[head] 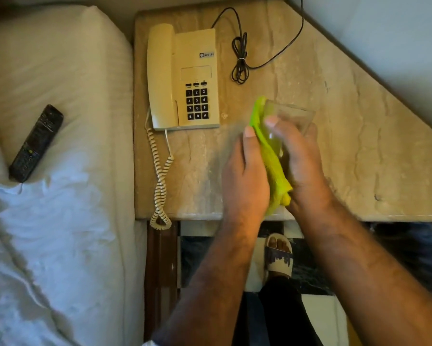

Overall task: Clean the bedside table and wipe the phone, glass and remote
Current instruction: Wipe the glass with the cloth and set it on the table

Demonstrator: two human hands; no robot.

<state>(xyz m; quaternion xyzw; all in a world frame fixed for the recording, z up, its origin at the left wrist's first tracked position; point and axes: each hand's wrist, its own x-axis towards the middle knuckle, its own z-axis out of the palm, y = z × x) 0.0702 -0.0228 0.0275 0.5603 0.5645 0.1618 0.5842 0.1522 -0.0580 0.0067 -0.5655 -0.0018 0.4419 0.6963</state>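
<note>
Above the beige marble bedside table (347, 151), my right hand (302, 166) grips a clear drinking glass (291, 116) lying on its side. My left hand (244, 181) presses a bright green cloth (267, 151) against the glass; the cloth runs between both palms. A cream corded phone (185, 78) sits at the table's back left, handset in its cradle, coiled cord (161, 181) hanging over the front edge. The black remote (36, 143) lies on the bed to the left, away from both hands.
A bundled black cable (239, 58) lies on the table behind the glass. The bed with white sheets (47, 221) borders the table's left side. A wall (384, 46) cuts diagonally along the table's right. My sandalled foot (278, 253) stands on the checkered floor below the front edge.
</note>
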